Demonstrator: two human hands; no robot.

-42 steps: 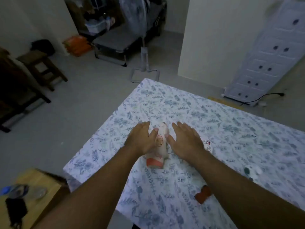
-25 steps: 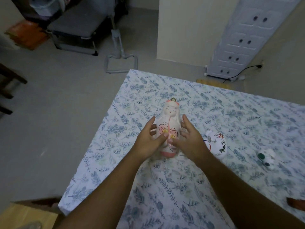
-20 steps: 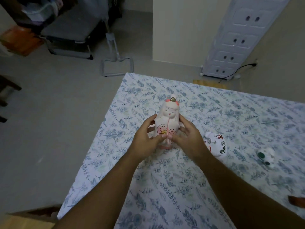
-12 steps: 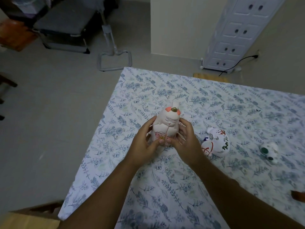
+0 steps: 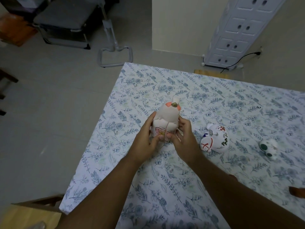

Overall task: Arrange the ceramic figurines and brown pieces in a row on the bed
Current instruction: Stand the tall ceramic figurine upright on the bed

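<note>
Head view, the only one. Tall doll figurine [image 5: 166,120] upright between both hands, long axis near vertical, head tipped slightly away toward the far end of the bed [image 5: 247,100]. Left hand [image 5: 145,142] wrapped round the left flank, right hand [image 5: 184,141] round the right flank, thumbs meeting at the painted flower low on the front. Both hands closed on the doll, neither one free. Base hidden behind the fingers, so impossible to say whether it touches the sheet or hangs just above it.

Off to the right: round white figurine [image 5: 214,140] with red and green marks, lying on its side just beside the right hand. Further right again, well apart, a smaller white figurine [image 5: 269,147] with dark green patches, also tipped over. At the frame's right edge, nearer the body, a sliver of one brown piece [image 5: 297,192].

Count: three ceramic figurines, one brown piece in sight; any others out of frame.

Probably the doll being stood as the left end of the row. Rest of the line lies rightward, so right hand nearer for the next pick. Soft bedding, tall narrow doll: likely to topple on release.
</note>
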